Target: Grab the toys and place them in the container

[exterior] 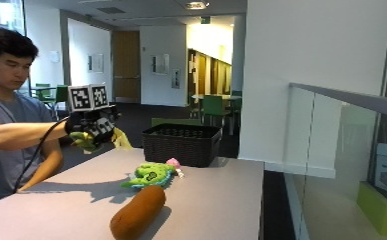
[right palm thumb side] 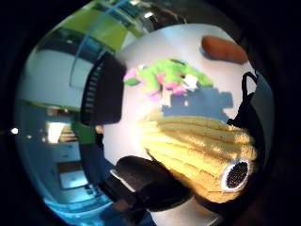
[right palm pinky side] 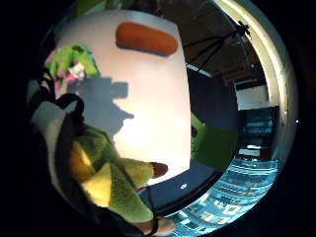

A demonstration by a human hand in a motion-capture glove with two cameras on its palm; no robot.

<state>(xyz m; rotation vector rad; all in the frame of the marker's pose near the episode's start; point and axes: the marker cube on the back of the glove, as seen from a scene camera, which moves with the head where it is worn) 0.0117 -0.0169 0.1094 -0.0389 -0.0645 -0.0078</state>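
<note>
While the gloved right hand (exterior: 92,131) grips the plush corn (right palm thumb side: 200,157) up above the surface (exterior: 213,200), it should carry the toy across over the dark woven basket (exterior: 181,144) before opening, clearing the near rim.

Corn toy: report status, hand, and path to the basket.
Right hand grips the corn toy, lifted above the table. Black basket ahead at the far edge, nothing between. Green plush and brown plush on the table.
</note>
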